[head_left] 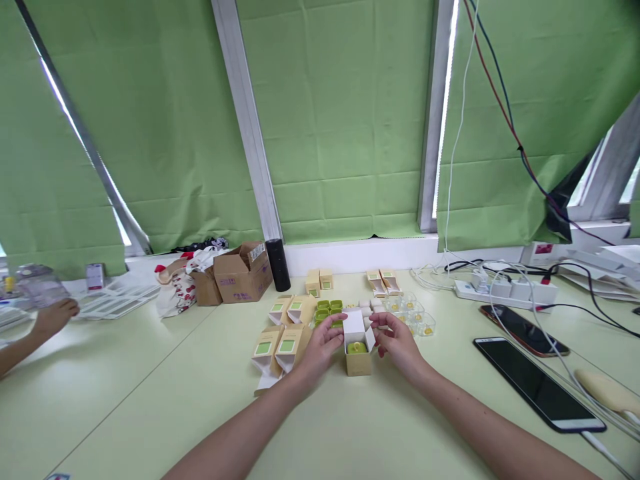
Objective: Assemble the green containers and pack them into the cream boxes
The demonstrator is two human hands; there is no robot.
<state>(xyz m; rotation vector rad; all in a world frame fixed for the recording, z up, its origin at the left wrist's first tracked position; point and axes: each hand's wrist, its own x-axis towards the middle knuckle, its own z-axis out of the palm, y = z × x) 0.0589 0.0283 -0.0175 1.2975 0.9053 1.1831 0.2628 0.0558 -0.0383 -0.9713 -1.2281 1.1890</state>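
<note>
In the head view a small tan box (359, 365) stands upright with its white lid flap raised, and a green item (357, 347) shows inside. On the box's left side, my left hand (323, 347) has thumb and fingers at the edge of the flap. My right hand (395, 339) pinches the small white side flap on the right. Tan cartons with green windows (287, 346) lie left of my left hand. Behind the open box are green square cups (329, 308), white pieces (369, 305) and clear containers with yellow bits (411, 312).
A brown cardboard box (243, 272), a black cylinder (278, 265) and a cloth bag (176, 291) stand at the back left. Phones (537, 380), a power strip (505, 292) and cables are on the right. Another person's hand (56, 317) is far left.
</note>
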